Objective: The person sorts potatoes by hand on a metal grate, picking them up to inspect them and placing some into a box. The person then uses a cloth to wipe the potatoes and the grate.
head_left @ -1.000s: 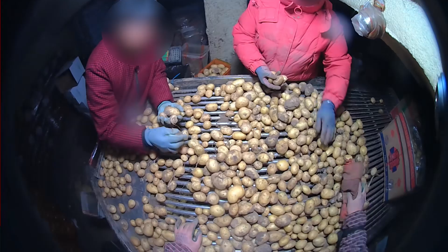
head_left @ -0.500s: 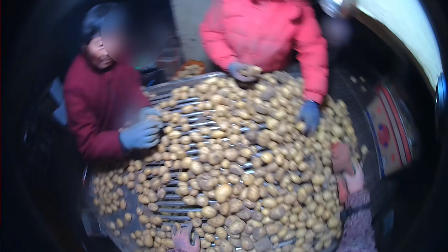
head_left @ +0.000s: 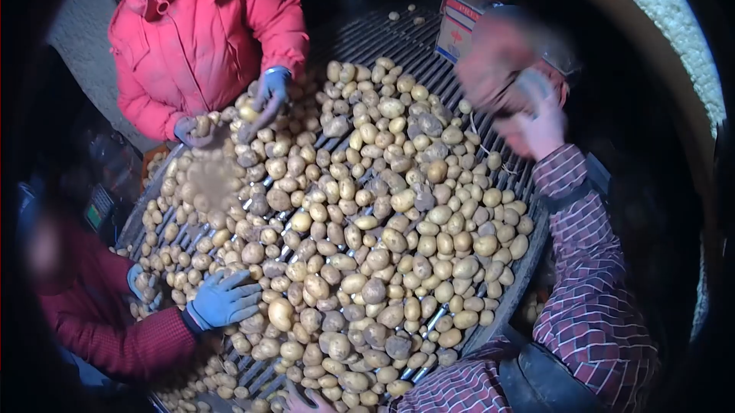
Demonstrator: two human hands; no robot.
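My left hand, in a pinkish glove, lies on potatoes at the bottom edge. Its fingers look spread, and part of the hand is cut off by the frame. My right arm, in a checked sleeve, reaches up along the right side. The gloved right hand is blurred beside a large reddish-brown shape that I cannot make out. Whether it grips that shape cannot be seen. Many yellow and some dark, dirty potatoes cover the slatted table between the hands.
Across the table a person in a red jacket handles potatoes with blue-grey gloves. At left, another person's blue glove rests over potatoes. Bare metal bars show at the back, near a printed cardboard box.
The view has swung to the right, shifting both co-workers leftward. My right hand has risen from the table's right edge towards the far right; my left hand stays low at the near edge.
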